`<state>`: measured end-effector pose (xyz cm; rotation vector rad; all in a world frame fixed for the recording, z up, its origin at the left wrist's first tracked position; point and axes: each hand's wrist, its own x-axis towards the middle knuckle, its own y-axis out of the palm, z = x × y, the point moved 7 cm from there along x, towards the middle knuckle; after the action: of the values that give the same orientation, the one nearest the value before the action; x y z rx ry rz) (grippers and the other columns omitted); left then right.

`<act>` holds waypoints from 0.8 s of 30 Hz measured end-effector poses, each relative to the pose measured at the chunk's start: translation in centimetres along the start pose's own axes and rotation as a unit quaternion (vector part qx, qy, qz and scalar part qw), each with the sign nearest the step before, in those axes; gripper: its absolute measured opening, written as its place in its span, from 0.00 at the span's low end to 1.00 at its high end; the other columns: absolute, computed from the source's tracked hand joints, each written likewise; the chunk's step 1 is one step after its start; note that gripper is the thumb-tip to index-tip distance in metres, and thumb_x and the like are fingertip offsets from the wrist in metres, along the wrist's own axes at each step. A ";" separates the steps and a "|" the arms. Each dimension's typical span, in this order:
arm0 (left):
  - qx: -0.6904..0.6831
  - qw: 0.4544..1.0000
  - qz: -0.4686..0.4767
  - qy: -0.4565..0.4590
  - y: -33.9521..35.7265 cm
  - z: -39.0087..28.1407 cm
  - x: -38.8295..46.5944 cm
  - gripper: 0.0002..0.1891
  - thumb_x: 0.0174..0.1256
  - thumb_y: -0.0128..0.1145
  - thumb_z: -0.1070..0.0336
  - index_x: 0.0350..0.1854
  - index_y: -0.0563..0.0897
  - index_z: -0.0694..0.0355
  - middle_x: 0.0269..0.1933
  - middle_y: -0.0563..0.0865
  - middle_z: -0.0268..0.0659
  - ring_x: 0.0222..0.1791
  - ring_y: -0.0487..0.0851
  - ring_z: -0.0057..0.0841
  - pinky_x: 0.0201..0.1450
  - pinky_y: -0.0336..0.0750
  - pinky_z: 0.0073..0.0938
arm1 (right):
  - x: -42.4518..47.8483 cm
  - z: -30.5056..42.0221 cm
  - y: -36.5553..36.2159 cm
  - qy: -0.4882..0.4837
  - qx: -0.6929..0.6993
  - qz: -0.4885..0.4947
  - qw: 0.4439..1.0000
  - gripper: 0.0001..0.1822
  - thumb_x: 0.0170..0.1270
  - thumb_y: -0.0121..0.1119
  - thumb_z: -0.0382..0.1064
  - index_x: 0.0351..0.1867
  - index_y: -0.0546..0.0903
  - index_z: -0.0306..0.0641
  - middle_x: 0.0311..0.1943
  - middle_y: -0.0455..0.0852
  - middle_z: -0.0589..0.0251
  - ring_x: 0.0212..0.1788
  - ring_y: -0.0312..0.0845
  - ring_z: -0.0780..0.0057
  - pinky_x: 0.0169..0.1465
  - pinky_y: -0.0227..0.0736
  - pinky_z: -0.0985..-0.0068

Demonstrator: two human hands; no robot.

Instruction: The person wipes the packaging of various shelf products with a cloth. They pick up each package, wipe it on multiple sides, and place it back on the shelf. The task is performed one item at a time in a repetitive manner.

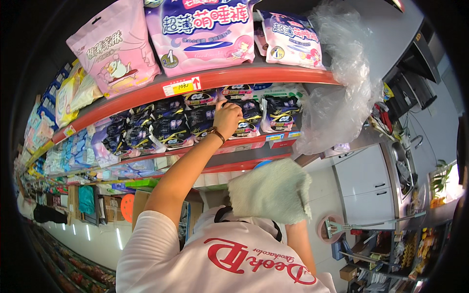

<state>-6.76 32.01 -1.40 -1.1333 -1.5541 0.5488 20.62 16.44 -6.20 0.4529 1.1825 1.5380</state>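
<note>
My left hand (227,118), a band at its wrist, reaches into the middle shelf among dark packs of sanitary pads. Its bent fingers touch the top of a black and purple pack (251,116); whether they grip it is hidden. Another such pack (280,113) stands to the right, and several more (170,126) line the shelf to the left. In front of my chest hangs a grey-green cloth (271,190), held up by my right hand, which the cloth covers. Only the right forearm (301,238) shows below it.
Above runs a red shelf edge (234,75) carrying large pink and purple packages (205,36). Clear plastic sheeting (329,113) hangs at the shelf's right end. Further right are white cabinets (366,186), a sink (401,157) and a mop (337,227) in a bucket. Cardboard boxes (111,207) stand lower left.
</note>
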 end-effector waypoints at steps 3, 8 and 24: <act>-0.065 0.996 -0.063 0.014 -3.6 -2.5 0.5 0.03 0.56 0.67 0.66 0.27 0.85 0.56 0.42 0.87 0.29 0.51 0.81 0.28 0.67 0.57 0.41 | 1.3 3.0 2.6 -0.049 0.009 0.031 0.998 0.29 0.73 0.50 0.53 0.69 0.70 0.40 0.65 0.75 0.56 0.65 0.73 0.57 0.66 0.70 0.56; -0.186 0.980 -0.020 0.063 -10.1 -9.8 0.2 0.05 0.61 0.64 0.63 0.30 0.84 0.57 0.48 0.88 0.31 0.53 0.81 0.28 0.67 0.54 0.40 | 3.0 7.1 3.3 -0.100 -0.090 0.098 0.986 0.35 0.70 0.55 0.56 0.72 0.63 0.40 0.66 0.72 0.57 0.62 0.74 0.59 0.63 0.72 0.59; -0.488 0.823 -0.167 -0.238 -9.5 -14.4 -12.2 0.62 0.38 0.84 0.64 0.74 0.50 0.65 0.70 0.63 0.52 0.69 0.68 0.39 0.67 0.69 0.39 | 2.3 0.6 3.2 -0.012 -0.182 0.088 0.979 0.27 0.62 0.63 0.33 0.63 0.70 0.35 0.52 0.82 0.61 0.53 0.79 0.71 0.58 0.75 0.71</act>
<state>2.54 14.10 4.92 -1.4598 -2.5472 -0.3137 18.65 19.02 -3.91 0.3361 0.8319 1.8511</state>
